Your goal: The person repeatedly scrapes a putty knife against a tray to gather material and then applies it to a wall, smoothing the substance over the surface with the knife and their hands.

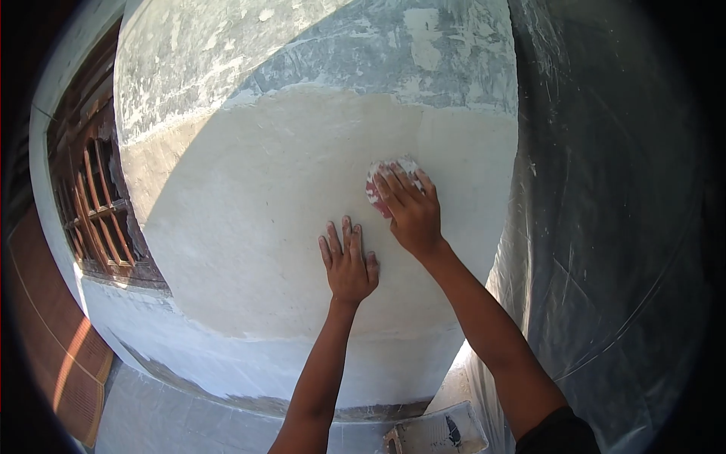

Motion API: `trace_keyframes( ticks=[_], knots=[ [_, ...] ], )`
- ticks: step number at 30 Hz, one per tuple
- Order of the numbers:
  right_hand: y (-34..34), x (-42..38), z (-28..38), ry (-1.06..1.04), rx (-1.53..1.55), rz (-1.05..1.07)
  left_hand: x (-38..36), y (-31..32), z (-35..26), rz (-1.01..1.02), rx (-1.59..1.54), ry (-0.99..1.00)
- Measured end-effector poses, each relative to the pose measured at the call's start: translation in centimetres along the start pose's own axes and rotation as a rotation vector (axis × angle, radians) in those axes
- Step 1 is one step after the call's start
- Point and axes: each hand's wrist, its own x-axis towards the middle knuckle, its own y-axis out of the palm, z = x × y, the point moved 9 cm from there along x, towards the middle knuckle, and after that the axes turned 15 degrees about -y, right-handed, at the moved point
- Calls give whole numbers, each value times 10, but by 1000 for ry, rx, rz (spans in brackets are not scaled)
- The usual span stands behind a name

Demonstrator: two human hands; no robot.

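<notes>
A smooth, pale plastered wall (257, 204) fills the middle of the view, with a rough, patchy grey band across its upper part. Against it my right hand (416, 216) presses a rounded red pad (373, 197) smeared with white, its fingers spread over the top; the exact kind of pad I cannot tell. Lower and to the left, my left hand (351, 271) lies flat on the plaster with its fingers apart and nothing in it. Whitish dust coats the fingertips of both hands.
A brown wooden window with bars (102, 204) is set at the left. Dark plastic sheeting (597, 250) hangs along the right side. Below stands a shallow, stained tray (439, 433), near the wall's foot. A brown panel (57, 333) lies at lower left.
</notes>
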Motion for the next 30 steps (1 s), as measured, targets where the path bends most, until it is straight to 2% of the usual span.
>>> trace_keyframes(
  ticks=[3, 6, 7, 9, 10, 12, 15, 18, 21, 24, 26, 30],
  knots=[
    [-9, -44, 28, 21, 71, 37, -3, -2, -1, -1, -13, 6],
    [-25, -56, 27, 19, 108, 58, -3, -2, -2, -24, -16, 14],
    [-32, -43, 22, 19, 103, 56, -2, -3, -2, -30, -9, 12],
    [-60, -2, -6, 2, 42, -107, 1, -4, -2, -35, -3, 19],
    [-66, 35, -37, -11, -8, -123, -2, -4, -3, -32, 5, 25],
    [-55, 47, -61, -23, -53, -104, -3, -3, -2, -28, 7, 23],
    [-24, 22, -71, -24, -86, -50, -2, -2, 0, -16, 7, 17],
    [-26, -25, -45, 36, 54, -89, -4, -2, 0, -23, -6, 25],
    [-23, -81, -9, 77, 102, 13, -3, -2, 1, -46, -10, 26],
    [-32, -104, 12, 138, 137, 107, -4, -3, -2, -39, 5, 17],
    [-41, -97, 16, 159, 162, 107, -5, -4, -1, -21, 19, 13],
    [-64, -14, -8, 70, 90, -110, -2, -2, -1, -56, 13, 25]
  ],
)
